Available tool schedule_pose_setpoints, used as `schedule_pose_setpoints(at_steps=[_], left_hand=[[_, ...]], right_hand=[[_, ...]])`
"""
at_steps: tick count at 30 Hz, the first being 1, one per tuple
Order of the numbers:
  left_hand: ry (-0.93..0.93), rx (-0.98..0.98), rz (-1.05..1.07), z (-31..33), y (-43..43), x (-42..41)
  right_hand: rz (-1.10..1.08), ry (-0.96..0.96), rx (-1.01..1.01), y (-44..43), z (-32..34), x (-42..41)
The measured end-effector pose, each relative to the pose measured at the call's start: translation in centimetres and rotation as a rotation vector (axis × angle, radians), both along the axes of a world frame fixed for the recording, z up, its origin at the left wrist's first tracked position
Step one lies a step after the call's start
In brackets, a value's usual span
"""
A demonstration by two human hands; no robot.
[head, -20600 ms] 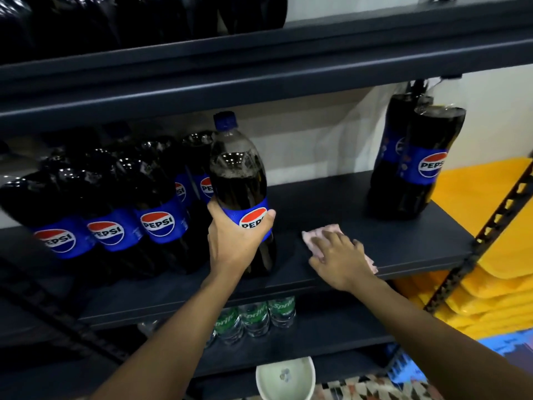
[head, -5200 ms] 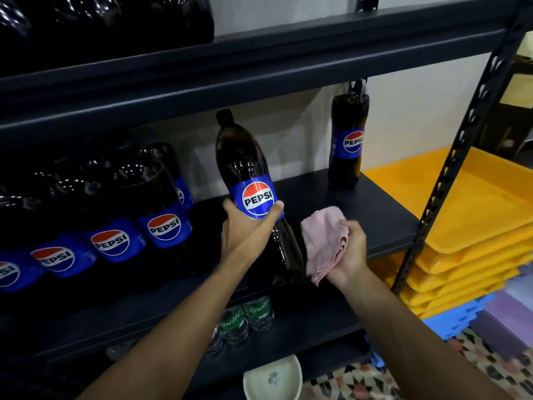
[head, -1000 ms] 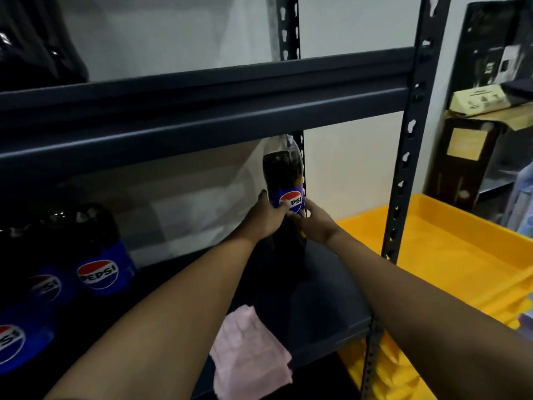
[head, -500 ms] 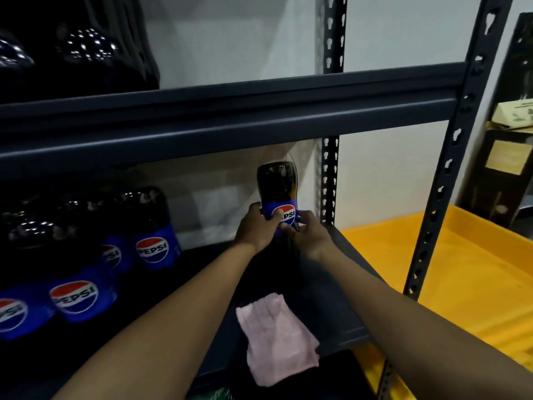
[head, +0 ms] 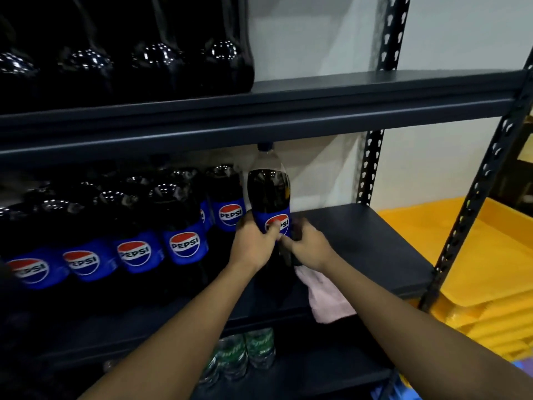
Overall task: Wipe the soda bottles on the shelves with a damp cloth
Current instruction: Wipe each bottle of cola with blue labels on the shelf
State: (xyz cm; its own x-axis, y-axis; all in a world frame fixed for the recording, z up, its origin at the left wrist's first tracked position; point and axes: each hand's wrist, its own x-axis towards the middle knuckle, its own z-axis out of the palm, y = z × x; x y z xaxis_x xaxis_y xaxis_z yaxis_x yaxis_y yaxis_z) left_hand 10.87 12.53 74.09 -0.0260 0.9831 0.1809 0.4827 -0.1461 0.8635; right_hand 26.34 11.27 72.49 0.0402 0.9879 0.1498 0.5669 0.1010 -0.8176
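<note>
Plastic, dark and full, the soda bottle (head: 268, 197) is upright at the middle shelf (head: 360, 241), just right of the row of Pepsi bottles (head: 184, 226). Its base is lost in shadow. The left grip (head: 253, 245) wraps the blue label, thumb across the logo. The right grip (head: 308, 246) closes on the bottle's right side, its fingertips blurred. The bottle looks heavy, smooth and probably slick when damp, so the label band seems the surest hold. The pink cloth (head: 328, 301) lies on the shelf's near edge, in neither grip.
</note>
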Motion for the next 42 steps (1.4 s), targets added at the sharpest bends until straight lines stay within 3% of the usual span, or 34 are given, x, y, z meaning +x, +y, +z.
schedule_pose_setpoints(at_steps=[15, 18, 21, 25, 30, 35, 38, 42], left_hand=[[-0.165, -0.004, -0.096, -1.5, -7.0, -6.3], [-0.183, 0.005, -0.12, -1.6, -7.2, -6.7], [-0.21, 0.007, -0.131, -1.8, -7.0, -6.7], [-0.214, 0.011, -0.13, -2.4, -6.6, -6.6], [-0.23, 0.006, -0.131, -2.7, -6.4, -6.7], [-0.223, 0.009, -0.136, -2.6, -6.5, -6.7], [-0.179, -0.002, -0.176, -2.0, -6.5, -7.0], [-0.127, -0.063, -0.248, -0.4, -6.1, -7.7]], right_hand=[[0.01, 0.1, 0.146, -7.0, -3.0, -4.9], [0.046, -0.091, 0.179, -6.9, -3.7, -3.1], [-0.072, -0.394, 0.194, -6.0, -4.8, -0.1], [-0.067, -0.769, -0.111, -4.6, -7.7, 2.7], [-0.039, -0.822, -0.223, -3.6, -9.4, 2.8], [-0.07, -0.889, -0.111, -4.1, -9.9, 2.0], [-0.053, -0.704, -0.066, -4.5, -9.4, 1.6], [-0.013, 0.009, 0.111, -6.1, -7.1, -2.4]])
